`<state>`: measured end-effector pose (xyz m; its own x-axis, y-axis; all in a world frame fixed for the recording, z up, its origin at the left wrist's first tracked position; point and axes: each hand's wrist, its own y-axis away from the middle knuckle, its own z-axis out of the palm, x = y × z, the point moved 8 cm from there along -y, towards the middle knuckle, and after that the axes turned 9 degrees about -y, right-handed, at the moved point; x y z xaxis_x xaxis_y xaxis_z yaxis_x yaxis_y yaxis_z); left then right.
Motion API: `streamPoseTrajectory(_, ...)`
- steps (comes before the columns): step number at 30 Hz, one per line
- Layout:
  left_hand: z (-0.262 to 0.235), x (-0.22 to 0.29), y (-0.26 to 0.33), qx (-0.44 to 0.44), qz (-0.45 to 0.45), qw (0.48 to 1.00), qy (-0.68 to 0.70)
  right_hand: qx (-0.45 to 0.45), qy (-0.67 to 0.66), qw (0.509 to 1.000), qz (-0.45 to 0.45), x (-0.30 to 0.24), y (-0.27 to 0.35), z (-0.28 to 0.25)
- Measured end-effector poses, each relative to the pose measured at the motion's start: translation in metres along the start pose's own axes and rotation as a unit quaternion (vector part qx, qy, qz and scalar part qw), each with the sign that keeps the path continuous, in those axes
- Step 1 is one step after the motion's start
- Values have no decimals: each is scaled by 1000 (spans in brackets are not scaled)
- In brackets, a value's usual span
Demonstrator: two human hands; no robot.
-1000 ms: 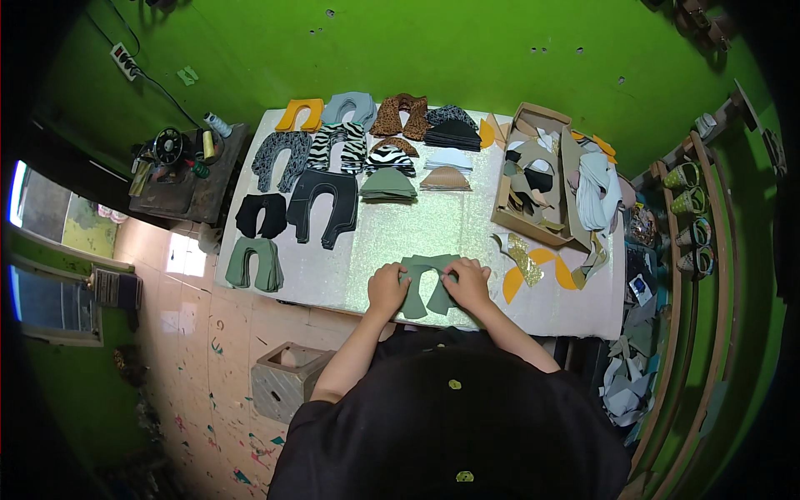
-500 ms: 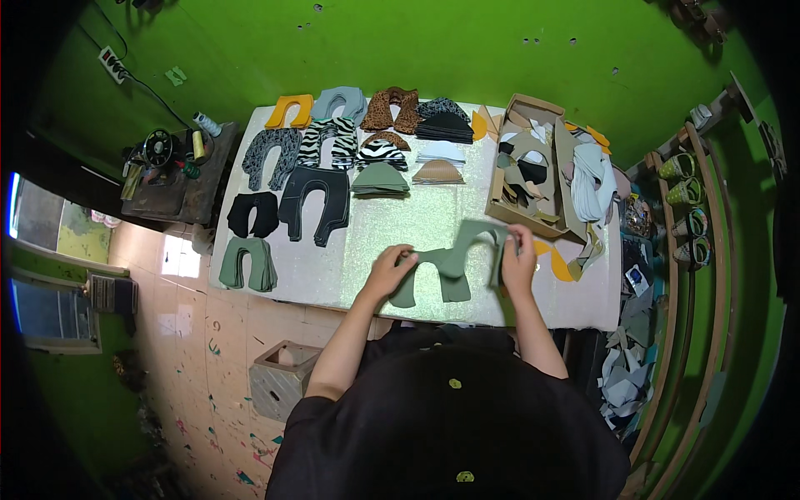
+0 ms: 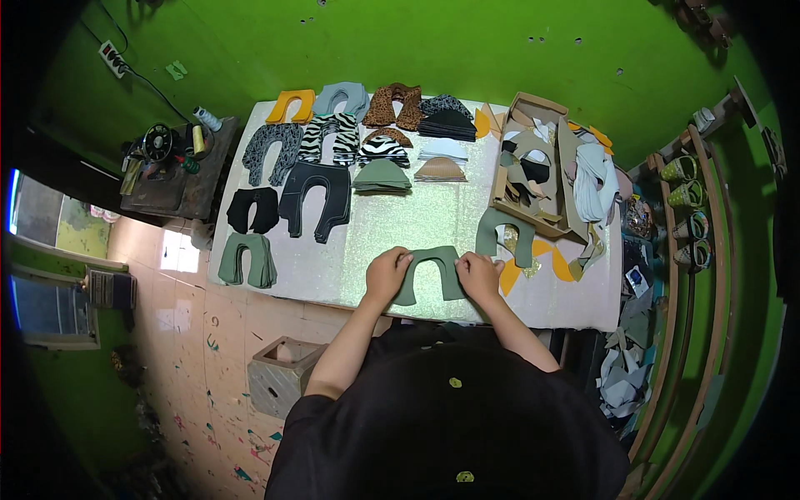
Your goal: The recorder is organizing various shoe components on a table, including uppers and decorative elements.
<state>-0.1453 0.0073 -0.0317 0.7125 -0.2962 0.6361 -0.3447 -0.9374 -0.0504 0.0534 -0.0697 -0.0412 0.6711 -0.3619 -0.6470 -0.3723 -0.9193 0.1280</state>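
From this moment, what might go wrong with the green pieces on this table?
The loose green piece overlaps scraps beside the cardboard box of offcuts, so it might be mistaken for waste.
The green U-shaped piece between the left hand and right hand lies near the table's front edge; a careless nudge might push it off.

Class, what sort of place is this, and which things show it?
Probably a small shoemaking workshop: a flat green arch-shaped cut piece, an open brown cardboard box of mixed offcuts, and what look like yellowish-green sandals suggest it.
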Motion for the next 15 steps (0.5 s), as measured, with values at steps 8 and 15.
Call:
streamPoseTrajectory(8,32,-65,10,-12,-169,950,264,-124,-307,938,101,35,-10,50)
streamPoseTrajectory(15,21,-41,8,-31,-109,993,35,-92,-95,985,113,39,-14,42)
